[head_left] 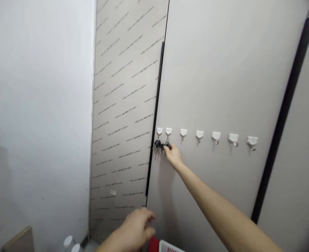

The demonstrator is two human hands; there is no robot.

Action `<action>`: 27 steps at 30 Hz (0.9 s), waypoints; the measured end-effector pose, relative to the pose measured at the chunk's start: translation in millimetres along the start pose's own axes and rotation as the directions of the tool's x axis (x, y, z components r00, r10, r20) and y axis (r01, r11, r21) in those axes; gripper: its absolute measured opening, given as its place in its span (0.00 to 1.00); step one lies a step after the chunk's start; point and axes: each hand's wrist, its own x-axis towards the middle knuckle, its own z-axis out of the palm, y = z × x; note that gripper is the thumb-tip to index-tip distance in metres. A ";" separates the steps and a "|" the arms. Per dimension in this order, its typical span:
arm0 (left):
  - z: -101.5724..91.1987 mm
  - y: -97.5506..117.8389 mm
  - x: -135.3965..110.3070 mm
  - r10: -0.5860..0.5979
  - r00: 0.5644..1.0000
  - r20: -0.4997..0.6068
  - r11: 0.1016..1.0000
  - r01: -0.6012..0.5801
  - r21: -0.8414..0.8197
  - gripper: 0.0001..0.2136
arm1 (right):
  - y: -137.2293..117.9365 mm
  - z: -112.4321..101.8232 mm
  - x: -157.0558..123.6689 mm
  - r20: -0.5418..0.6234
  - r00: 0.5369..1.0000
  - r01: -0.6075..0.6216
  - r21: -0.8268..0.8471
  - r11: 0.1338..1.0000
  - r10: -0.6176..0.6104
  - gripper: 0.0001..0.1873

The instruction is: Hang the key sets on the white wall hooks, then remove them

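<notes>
My right hand (173,154) is raised to a row of white hooks on a pale grey cabinet door. Its fingers pinch the black heads of a bunch of keys (166,144), whose ring is at the second hook (168,131) from the left. Whether the ring bears on that hook or only on my fingers, I cannot tell. Just to the left, another bunch of keys (157,144) with black heads hangs from the first hook (159,131). Lower down, my left hand (135,225) is slightly blurred, thumb and fingers apart, holding nothing.
Further right along the door, several hooks such as this white one (199,135) hold nothing. Long black handle strips (158,87) edge the door. A film-covered panel (120,115) and a white wall (39,87) stand left. A red and white object (167,246) shows at the bottom.
</notes>
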 end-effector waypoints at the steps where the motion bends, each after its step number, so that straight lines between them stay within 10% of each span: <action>1: -14.8 -0.3 5.0 -0.007 0.997 -0.072 1.000 0.006 -0.004 0.13 | -1.0 -3.8 2.0 0.002 1.000 0.012 0.012 1.000 -0.012 0.16; 9: -100.0 36.4 90.3 -0.110 0.834 -0.540 0.986 0.023 -0.165 0.15 | -44.1 -41.9 29.7 0.011 0.994 0.105 0.131 0.986 -0.107 0.13; 17: -93.3 66.2 150.3 -0.269 0.781 -0.564 0.962 0.242 -0.124 0.14 | -15.2 -65.8 18.5 0.100 0.991 0.068 0.152 0.986 -0.084 0.09; 27: -137.6 69.7 137.9 -0.231 0.770 -0.595 0.973 0.196 -0.125 0.11 | -48.2 -46.6 62.3 0.106 0.991 0.072 0.062 0.995 -0.078 0.11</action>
